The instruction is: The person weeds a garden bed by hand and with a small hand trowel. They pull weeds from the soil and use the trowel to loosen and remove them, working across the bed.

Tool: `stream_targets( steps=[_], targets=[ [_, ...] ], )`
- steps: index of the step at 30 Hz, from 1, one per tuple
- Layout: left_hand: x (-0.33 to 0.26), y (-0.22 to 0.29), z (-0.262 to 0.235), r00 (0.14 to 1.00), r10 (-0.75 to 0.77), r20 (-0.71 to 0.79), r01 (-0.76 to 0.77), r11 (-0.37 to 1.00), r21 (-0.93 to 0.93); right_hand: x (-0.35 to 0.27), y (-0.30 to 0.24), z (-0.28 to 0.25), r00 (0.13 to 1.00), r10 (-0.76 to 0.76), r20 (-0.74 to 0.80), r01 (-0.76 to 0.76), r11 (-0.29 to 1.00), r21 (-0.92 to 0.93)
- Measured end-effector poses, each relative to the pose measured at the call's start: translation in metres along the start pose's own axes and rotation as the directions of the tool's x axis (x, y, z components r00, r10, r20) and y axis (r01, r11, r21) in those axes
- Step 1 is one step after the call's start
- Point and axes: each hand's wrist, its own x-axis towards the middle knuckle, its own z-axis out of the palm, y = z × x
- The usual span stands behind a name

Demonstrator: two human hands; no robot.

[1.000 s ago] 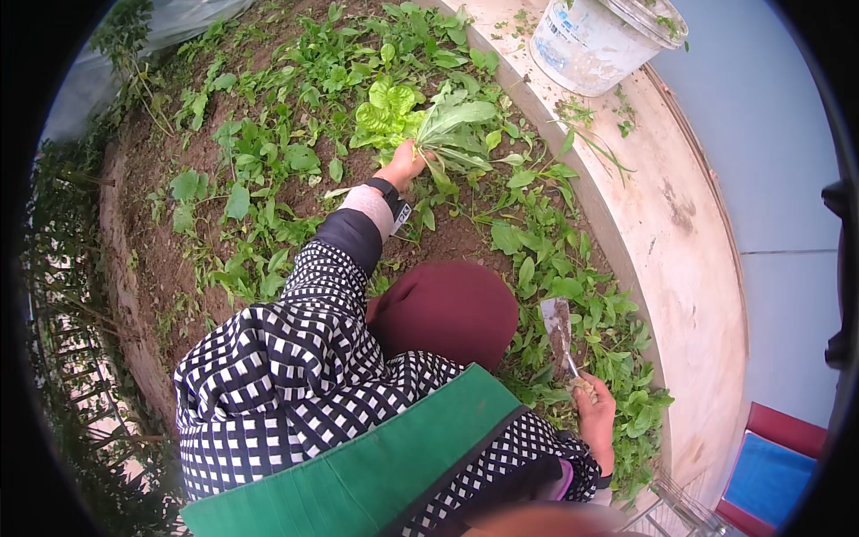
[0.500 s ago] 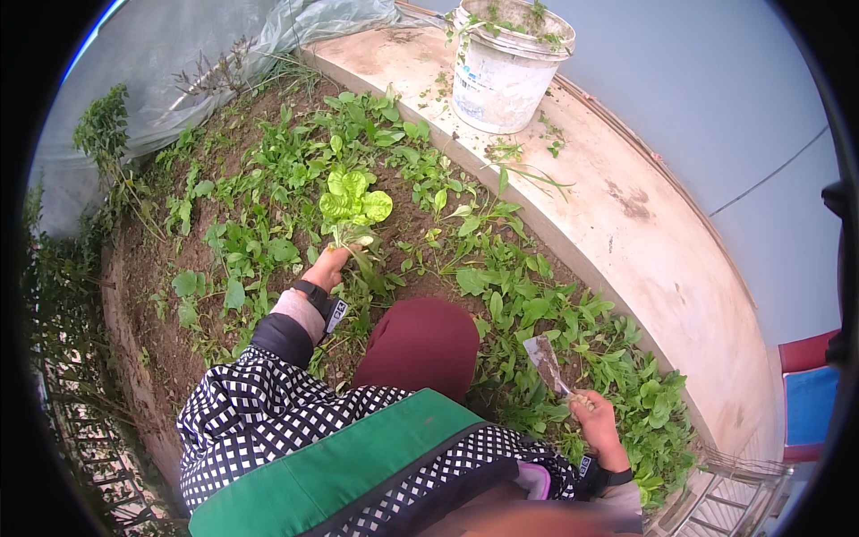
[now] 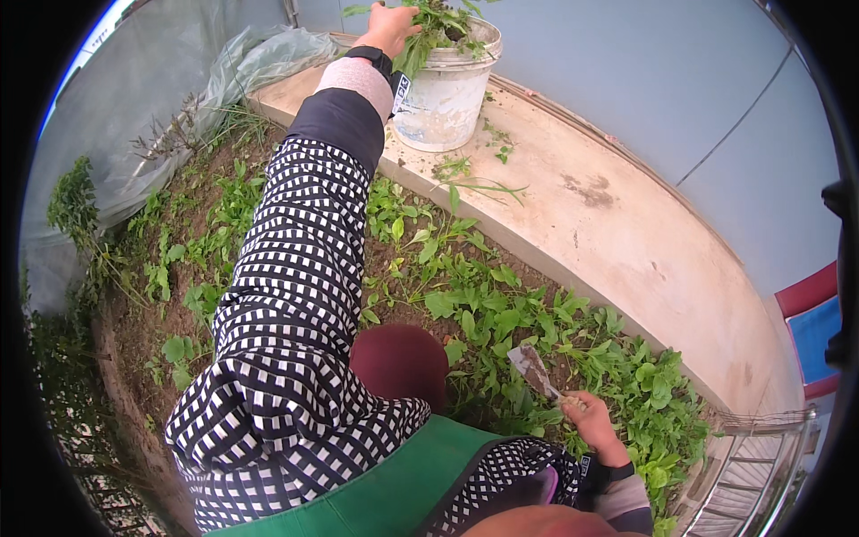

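My left hand (image 3: pixel 390 29) reaches to the far side of the bed, at the left rim of a white bucket (image 3: pixel 438 112). Its fingers are closed around leafy green plants (image 3: pixel 414 55), which hang over the rim; part of the grip is hidden. More greens and dark roots or soil show in the bucket's mouth. At the lower right, my right hand (image 3: pixel 591 421) grips a small trowel (image 3: pixel 535 370) by its handle. The trowel's flat, dirt-marked blade points up and left, above the growing greens (image 3: pixel 501 309).
A pale concrete ledge (image 3: pixel 617 242) borders the bed and carries the bucket and loose plant scraps (image 3: pixel 479 183). Behind it rises a grey-blue wall (image 3: pixel 608 80). Clear plastic sheeting (image 3: pixel 170 80) hangs at far left. A metal rack (image 3: pixel 747 474) stands at lower right. My knee (image 3: pixel 400 362) is between my arms.
My left hand has moved from low over the bed up to the bucket, carrying the pulled greens. My right hand still holds the trowel in about the same place.
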Motion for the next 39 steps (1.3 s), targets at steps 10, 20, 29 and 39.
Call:
stream_targets(
  steps=[10,20,29,39],
  targets=[
    [-0.319,-0.177,-0.133,0.929,-0.27,-0.252,0.369,0.664,0.65,0.0,0.017,-0.01,0.996,0.062,-0.066,-0.059,0.997,0.053],
    [-0.734,-0.209,-0.188,0.471,-0.707,-0.527,0.633,-0.145,0.761,0.008,0.036,-0.006,0.962,0.266,-0.065,-0.251,0.951,0.178],
    [-0.695,-0.199,-0.187,0.565,-0.604,-0.563,0.707,0.001,0.708,0.019,0.053,-0.005,0.949,0.278,-0.146,-0.259,0.956,0.134],
    [-0.651,-0.167,-0.194,0.689,-0.054,-0.723,0.724,0.113,0.681,0.027,0.076,-0.022,0.934,0.238,-0.265,-0.221,0.971,0.095]
  ],
)
